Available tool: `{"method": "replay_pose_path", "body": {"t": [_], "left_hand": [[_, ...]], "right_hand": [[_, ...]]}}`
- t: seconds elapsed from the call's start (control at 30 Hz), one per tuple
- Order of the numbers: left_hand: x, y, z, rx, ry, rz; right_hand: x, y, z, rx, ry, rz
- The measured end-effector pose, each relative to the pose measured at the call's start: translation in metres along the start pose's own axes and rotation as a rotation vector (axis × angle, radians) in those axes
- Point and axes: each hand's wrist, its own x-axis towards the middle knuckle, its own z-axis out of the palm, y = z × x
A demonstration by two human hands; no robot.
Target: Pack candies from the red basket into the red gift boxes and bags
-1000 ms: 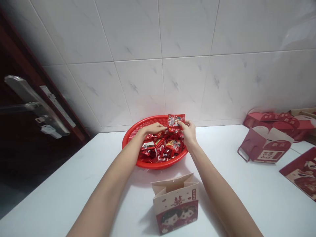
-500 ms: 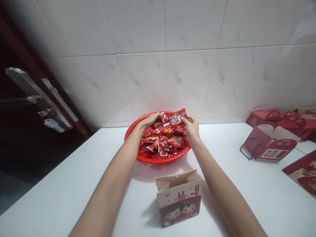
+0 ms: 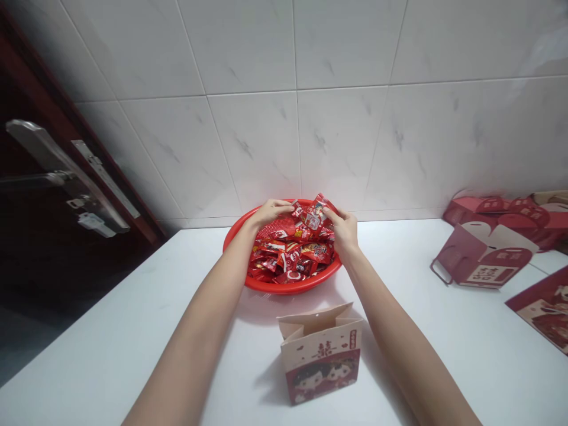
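Observation:
A red plastic basket [image 3: 289,290] with small holes in its wall stands on the white table, holding many shiny red candy packets [image 3: 290,260]. Over its back part, my right hand [image 3: 344,229] pinches a red candy packet [image 3: 316,218] printed with a cartoon figure. My left hand [image 3: 271,214] reaches over the basket's left rim, its fingertips closed at the edge of a small red candy packet [image 3: 297,207] beside the other one. Between my forearms, nearer to me, an upright paper gift bag [image 3: 322,364] with two cartoon faces stands with its top open.
To the right sits a red gift box [image 3: 486,260] with its flaps up, more red boxes [image 3: 497,210] behind it, and a printed red box or bag [image 3: 544,310] cut off by the frame. A tiled wall [image 3: 341,148] rises behind; a door handle [image 3: 57,171] is at left.
My left hand has lifted slightly and moved left, its fingers now straighter. The packet in my right hand has tilted, and more of the basket's perforated back wall shows.

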Motion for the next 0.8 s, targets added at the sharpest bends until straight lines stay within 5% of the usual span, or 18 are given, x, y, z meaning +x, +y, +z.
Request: {"method": "replay_pose_path", "body": {"t": [0.37, 0.57, 0.63, 0.8], "left_hand": [[0.004, -0.017, -0.003, 0.12, -0.008, -0.009], [-0.001, -0.012, -0.005, 0.256, 0.196, -0.1], [-0.006, -0.009, -0.009, 0.265, 0.119, -0.125], [-0.014, -0.003, -0.01, 0.354, -0.435, -0.34]], "right_hand": [[0.008, 0.008, 0.0, 0.021, 0.054, 0.032], [0.004, 0.0, 0.005, 0.024, 0.106, 0.115], [0.002, -0.002, 0.006, -0.006, 0.121, 0.147], [0.0, -0.003, 0.005, -0.072, 0.116, 0.125]]}}
